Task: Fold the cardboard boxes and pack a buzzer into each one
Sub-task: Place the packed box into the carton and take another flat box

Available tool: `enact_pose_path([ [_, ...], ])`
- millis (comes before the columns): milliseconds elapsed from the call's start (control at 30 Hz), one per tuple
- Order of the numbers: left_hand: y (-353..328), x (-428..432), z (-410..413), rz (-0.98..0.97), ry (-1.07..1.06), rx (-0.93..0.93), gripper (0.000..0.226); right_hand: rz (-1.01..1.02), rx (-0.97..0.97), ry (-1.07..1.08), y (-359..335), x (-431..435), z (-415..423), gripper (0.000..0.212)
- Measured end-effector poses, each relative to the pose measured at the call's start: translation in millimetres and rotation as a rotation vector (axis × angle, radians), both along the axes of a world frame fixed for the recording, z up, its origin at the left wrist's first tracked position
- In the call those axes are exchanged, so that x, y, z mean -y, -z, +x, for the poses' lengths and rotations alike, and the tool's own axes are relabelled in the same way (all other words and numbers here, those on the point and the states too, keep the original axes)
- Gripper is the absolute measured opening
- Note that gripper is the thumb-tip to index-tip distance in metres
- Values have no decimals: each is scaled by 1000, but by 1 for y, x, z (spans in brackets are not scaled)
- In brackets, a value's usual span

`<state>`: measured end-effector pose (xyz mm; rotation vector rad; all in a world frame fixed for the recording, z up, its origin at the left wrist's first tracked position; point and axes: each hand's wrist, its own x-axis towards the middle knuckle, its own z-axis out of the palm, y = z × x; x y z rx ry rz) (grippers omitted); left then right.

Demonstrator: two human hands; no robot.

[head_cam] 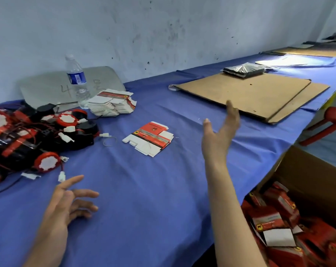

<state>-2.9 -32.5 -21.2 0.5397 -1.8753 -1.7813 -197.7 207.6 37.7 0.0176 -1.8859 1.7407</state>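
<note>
Head view shows both hands empty. The left hand point(67, 205) hovers low over the near-left part of the counter point(144, 189) with its fingers spread and loose. The right hand point(219, 135) is lifted above the middle, palm flat, fingers straight, gripping nothing.

One flat box blank point(147, 138) lies alone near the centre of the counter, between the two hands. It looks like thin printed card: very light, easy to crease or tear at the tabs, and likely to slide on the blue cloth rather than lift. Pinching a free edge or a side flap probably works better than pressing down on its face. A stack of blanks point(111, 105) sits toward the back-left, by a water bottle point(76, 78).

The buzzers point(28, 135) are heaped at the left edge, black and red, with thin wires and white plugs trailing. They seem rigid and heavier than the card. Each is best taken by its round body, since pulling a lead may drag its tangled neighbours. Off the right edge, an open carton point(317, 180) holds packed boxes point(269, 218).
</note>
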Motion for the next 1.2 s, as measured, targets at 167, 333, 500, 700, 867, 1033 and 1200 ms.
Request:
enact_pose_path([
  [167, -1, -6, 11, -28, 46, -74, 26, 942, 271, -561, 36, 65, 11, 81],
  [333, 1, -11, 13, -46, 63, -84, 31, 1327, 440, -739, 51, 68, 12, 79],
  [500, -2, -13, 15, -78, 57, -72, 35, 1371, 454, -852, 32, 62, 29, 79],
  [700, -5, -15, 19, -49, 39, -93, 36, 1147, 386, -1293, -8, 62, 68, 44],
  [867, -1, -6, 23, -411, -250, 55, 12, 1063, 291, -1161, -10, 71, 81, 73],
  [1033, 1, -6, 19, -611, -154, 298, 47, 1526, 304, -1184, 12, 84, 90, 117],
  [1200, -2, -11, 22, -454, -68, 181, 50, 1535, 178, -1070, 16, 90, 88, 114],
])
